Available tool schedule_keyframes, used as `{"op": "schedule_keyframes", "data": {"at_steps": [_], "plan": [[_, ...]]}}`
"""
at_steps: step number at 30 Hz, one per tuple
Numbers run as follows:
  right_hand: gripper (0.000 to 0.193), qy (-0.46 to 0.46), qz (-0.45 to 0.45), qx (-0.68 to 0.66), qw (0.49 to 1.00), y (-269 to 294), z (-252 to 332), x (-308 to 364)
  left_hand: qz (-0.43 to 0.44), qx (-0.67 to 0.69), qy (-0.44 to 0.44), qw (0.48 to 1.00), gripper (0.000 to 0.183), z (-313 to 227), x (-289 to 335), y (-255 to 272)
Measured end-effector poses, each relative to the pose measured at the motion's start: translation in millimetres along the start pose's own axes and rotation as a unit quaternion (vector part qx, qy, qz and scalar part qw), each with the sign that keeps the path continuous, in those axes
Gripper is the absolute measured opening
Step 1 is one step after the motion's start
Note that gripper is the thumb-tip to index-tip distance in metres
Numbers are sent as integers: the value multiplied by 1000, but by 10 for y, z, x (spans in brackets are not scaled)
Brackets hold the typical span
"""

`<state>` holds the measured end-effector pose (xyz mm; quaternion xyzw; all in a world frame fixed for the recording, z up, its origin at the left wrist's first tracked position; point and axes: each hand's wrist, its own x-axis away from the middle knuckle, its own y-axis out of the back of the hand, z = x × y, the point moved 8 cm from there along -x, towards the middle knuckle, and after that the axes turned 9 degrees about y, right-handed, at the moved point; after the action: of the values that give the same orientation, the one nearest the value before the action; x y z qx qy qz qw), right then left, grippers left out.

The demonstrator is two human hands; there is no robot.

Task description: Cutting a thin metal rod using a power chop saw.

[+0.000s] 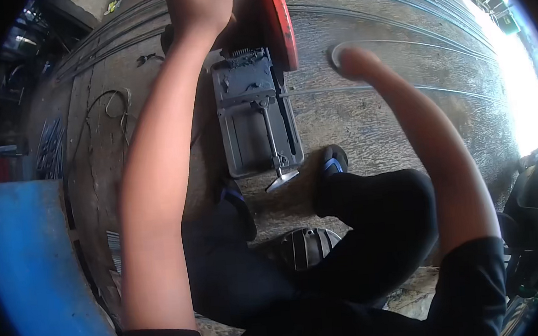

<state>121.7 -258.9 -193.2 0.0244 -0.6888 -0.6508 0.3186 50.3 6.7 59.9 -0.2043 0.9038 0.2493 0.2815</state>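
Dark short sleeves (470, 272) sit nearest the camera, with bare forearms reaching out to a cut-off saw whose red blade guard (280, 25) stands just right of the left hand (202, 2). That hand is at the picture's top edge, with its fingers turned away or cut off, so I cannot tell how far they are closed or whether they have hold of the saw's handle. Well apart to its right, the right hand (359, 63) is blurred; its fingers look curled, but I cannot tell whether they grip the pale curved shape (336, 55) at their tips. Below the left hand, the saw's grey base (239, 146) rests on the floor (332, 125), its vise screw (269, 127) running toward the feet. Just below the right hand, a thin metal rod (364, 87) runs from the vise out to the right. The saw looks heavy, rigid and hard to tip; its vise crank (281, 181), farther below the left hand, offers a firm hold for turning. The rod looks light and stiff over a short span, though probably springy along its length and smooth enough to slip; close to the vise seems the steadiest place to hold it.
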Motion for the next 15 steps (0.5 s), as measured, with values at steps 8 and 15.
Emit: {"op": "schedule_keyframes", "data": {"at_steps": [8, 15], "plan": [[26, -201, 79, -448, 868, -2041, -851, -295, -18, 131, 3, 991, 8, -40, 63, -69], [33, 265, 426, -489, 714, -3314, 1620, 761, 41, 62, -116, 990, 17, -91, 109, -144]]}}
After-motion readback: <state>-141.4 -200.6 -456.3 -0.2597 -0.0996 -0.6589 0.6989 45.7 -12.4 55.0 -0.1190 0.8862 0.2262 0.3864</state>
